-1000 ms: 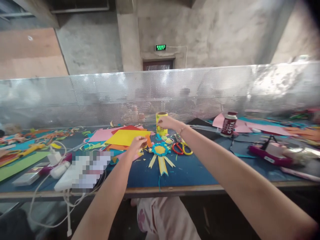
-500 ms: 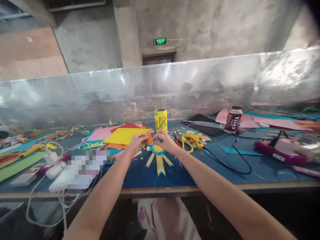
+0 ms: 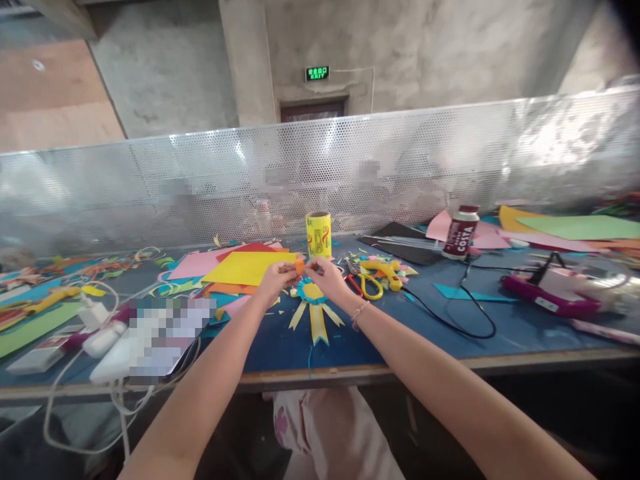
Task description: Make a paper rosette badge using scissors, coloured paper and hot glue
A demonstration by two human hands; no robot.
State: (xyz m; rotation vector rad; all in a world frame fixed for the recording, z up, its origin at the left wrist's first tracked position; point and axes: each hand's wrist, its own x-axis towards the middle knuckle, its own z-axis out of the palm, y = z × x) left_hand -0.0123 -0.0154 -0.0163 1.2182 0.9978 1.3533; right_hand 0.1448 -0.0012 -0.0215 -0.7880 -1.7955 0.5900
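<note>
My left hand (image 3: 277,279) is closed on a small orange paper piece (image 3: 299,267), pinching it at fingertip level. From the other side, my right hand (image 3: 327,277) has its fingers bent and pressed together at the same piece. Just below the hands lies a paper rosette (image 3: 318,323) with a yellow centre, a blue ruffled edge and pale yellow ribbon tails. A yellow cardboard tube (image 3: 319,235) stands upright behind the hands. Yellow-handled scissors (image 3: 371,287) and a yellow glue gun (image 3: 385,273) lie right of my right hand.
A yellow paper sheet (image 3: 247,268) tops a stack of coloured paper on the left. Nearer me are a blurred-out device (image 3: 170,337) and white cables. On the right stand a dark red bottle (image 3: 461,232) and a purple-framed object (image 3: 550,297). A perforated metal screen (image 3: 320,160) runs behind.
The orange paper, upright and longer before, now shows as a small compact piece between my fingertips. My hands are slightly closer together. The view has shifted, and yellow and green sheets now show at right.
</note>
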